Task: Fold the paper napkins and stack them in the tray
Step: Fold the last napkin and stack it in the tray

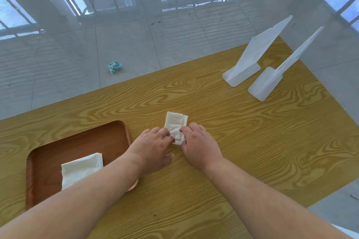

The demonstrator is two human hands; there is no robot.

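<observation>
Brown tray (58,147) at left of the wooden table (252,141) holds a folded napkin stack (81,167). Left hand (153,148) and right hand (200,145) pinch the near end of a small folded napkin (175,122) lying mid-table. Two white plastic stands (252,64) sit far right.

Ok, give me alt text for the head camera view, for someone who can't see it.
Two bare hands, left hand and right hand, press a small folded white paper napkin on a yellow wood-grain table. A brown wooden tray at left holds folded white napkins; two white plastic stands sit far right.
</observation>
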